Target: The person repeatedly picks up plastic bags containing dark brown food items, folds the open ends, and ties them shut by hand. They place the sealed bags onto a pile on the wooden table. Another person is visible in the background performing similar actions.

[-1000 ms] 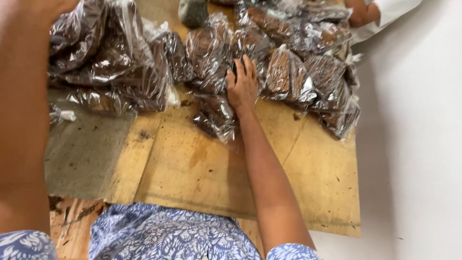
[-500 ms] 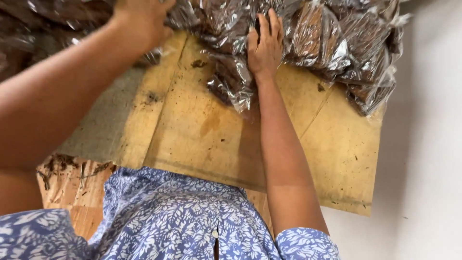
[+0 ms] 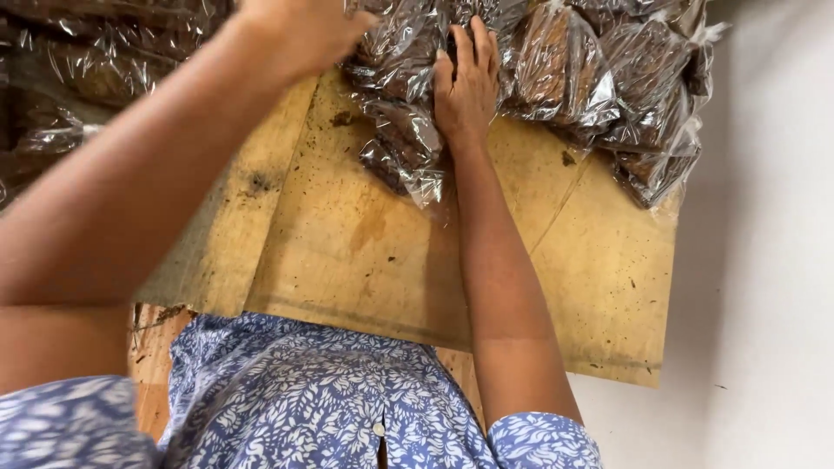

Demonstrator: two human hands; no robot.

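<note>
Right hand (image 3: 466, 87) flat, fingers (image 3: 483, 48) spread on clear bags of brown blocks (image 3: 408, 130) at tabletop (image 3: 365, 252) far edge. Left hand (image 3: 300, 35) over pile, fingers hidden, cannot tell. Risk: slick plastic slipping, loose front bag sliding off.

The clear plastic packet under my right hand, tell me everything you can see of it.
The clear plastic packet is crinkly, shiny film around dark brown contents. It lies flat at the near edge of a heap of similar packets, its loose end trailing onto the stained wooden board. The right hand rests along its right side.
</note>
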